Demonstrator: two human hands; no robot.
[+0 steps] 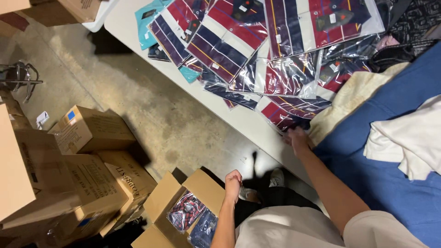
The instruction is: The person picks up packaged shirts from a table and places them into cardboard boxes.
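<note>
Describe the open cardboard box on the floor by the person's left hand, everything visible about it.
The open cardboard box is plain brown corrugated card, sitting on the concrete floor at the lower middle of the view, turned at an angle, flaps folded outward. Inside lie plaid shirts in clear plastic bags, one reddish, one bluish. The left hand rests on its right-hand flap edge. Other closed boxes stand to its left.

Bagged shirts [229,39] in clear plastic show wide red, navy and white stripes with thin yellow lines. One bagged item [146,20] is teal. The table [138,32] is white. A blue cloth [390,179] lies beside cream fabric [351,98] and a white garment [411,138]. Brown cardboard boxes [89,128] sit on grey concrete floor [151,110]; the open box [183,202] holds red plaid and blue bagged shirts.
</note>
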